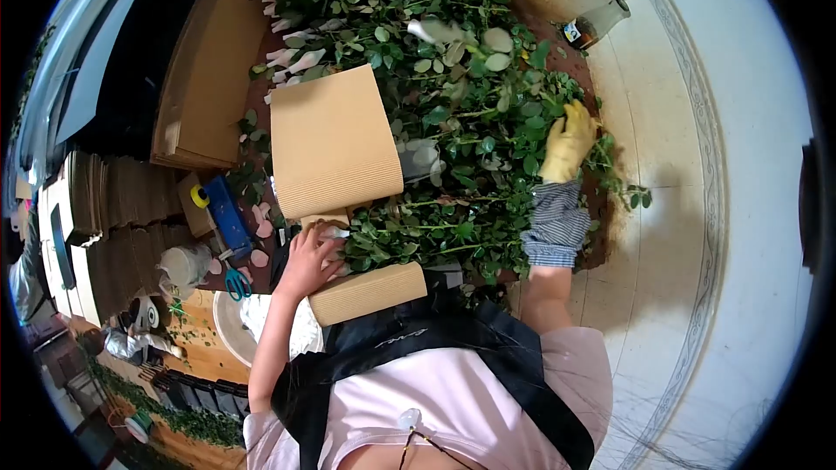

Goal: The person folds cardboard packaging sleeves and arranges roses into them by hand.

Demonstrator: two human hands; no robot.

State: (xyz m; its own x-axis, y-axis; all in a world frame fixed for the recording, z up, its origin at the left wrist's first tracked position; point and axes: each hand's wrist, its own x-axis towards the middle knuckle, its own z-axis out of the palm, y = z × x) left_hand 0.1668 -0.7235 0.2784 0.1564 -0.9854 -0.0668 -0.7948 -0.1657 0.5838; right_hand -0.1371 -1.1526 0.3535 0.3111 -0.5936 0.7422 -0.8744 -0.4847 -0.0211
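So the stems (pixel 435 228) lie between 2 cards, the upper card (pixel 335 135) and the lower card (pixel 370 293), pale heads (pixel 337 233) to the left, leafy ends to the right. For this bit I'd go light: keep the heads even, don't squash them, and spread any pressure along the stems so leaves don't tear. Left hand (pixel 312 261) is bare, fingers bent and slightly apart over the heads; can't tell if it's actually pinching any. Right hand (pixel 568 141), in a yellow glove, looks half open, fingers a bit apart, down among the leaves near the far ends.
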